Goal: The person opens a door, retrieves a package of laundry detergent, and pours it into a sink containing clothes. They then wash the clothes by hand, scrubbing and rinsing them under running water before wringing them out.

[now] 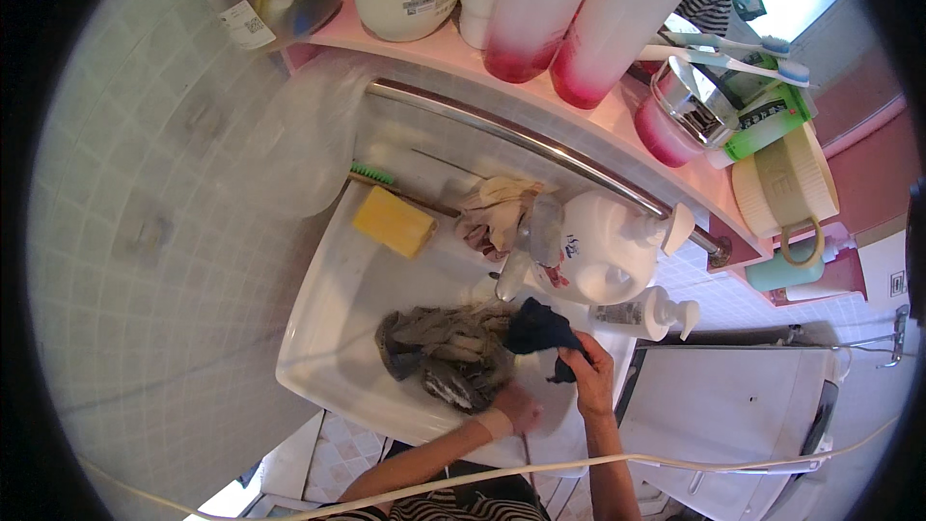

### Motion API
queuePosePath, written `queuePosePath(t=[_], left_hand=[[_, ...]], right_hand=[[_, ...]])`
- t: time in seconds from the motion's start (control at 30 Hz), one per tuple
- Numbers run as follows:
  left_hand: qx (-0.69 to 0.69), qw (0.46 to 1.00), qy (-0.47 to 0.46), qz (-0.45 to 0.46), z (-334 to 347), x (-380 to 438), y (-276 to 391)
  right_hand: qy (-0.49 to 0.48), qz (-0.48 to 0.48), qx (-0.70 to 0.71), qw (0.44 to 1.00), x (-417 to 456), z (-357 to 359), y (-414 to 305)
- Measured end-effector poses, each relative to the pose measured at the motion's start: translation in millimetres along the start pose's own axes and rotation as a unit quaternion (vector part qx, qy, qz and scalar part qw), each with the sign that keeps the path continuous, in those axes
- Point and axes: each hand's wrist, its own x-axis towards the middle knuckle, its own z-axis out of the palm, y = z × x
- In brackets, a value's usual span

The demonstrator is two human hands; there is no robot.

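Note:
A dark navy cloth (542,329) hangs from my right hand (595,376), pinched between thumb and fingers over the right side of a white sink (325,354). My left hand (517,409) is blurred and low in the basin, just right of a heap of grey-brown wet cloth (448,347); its fingers are too unclear to read. The metal faucet (515,268) points down over the basin behind the heap. On the back ledge lie a yellow sponge (394,222), a scrub brush with green bristles (372,173) and a bunched beige cloth (499,206).
A large white pump jug (608,253) and a smaller pump bottle (640,315) stand at the sink's right rear. Above runs a metal rail (521,137) under a pink shelf (412,47) crowded with bottles. A pale cord (463,481) crosses low in front; a white appliance (723,398) is at right.

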Motion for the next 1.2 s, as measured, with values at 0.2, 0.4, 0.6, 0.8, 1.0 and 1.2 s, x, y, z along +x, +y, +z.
queuePosePath(t=[0.2, 0.4, 0.6, 0.8, 1.0, 1.2], left_hand=[[-0.242, 0.969, 0.050, 0.002, -15, -23, 46], [-0.328, 0.914, 0.236, -0.030, -50, -68, -11], [0.019, 0.941, 0.293, -0.171, -81, -91, -64], [-0.137, 0.924, 0.336, -0.117, -64, -100, -69], [-0.615, 0.696, 0.356, -0.103, -125, -108, -22], [-0.681, 0.635, 0.363, -0.035, -201, -112, 19]], right_hand=[[0.112, -0.108, -0.174, 0.972, 12, -29, 45], [0.022, -0.112, -0.524, 0.844, -26, -49, 78], [-0.153, 0.044, -0.591, 0.791, -89, -35, 122], [-0.027, -0.097, -0.519, 0.849, -106, -78, 146], [0.062, -0.065, -0.489, 0.868, -115, -111, 98], [0.115, -0.082, -0.481, 0.865, -107, -108, 104]])
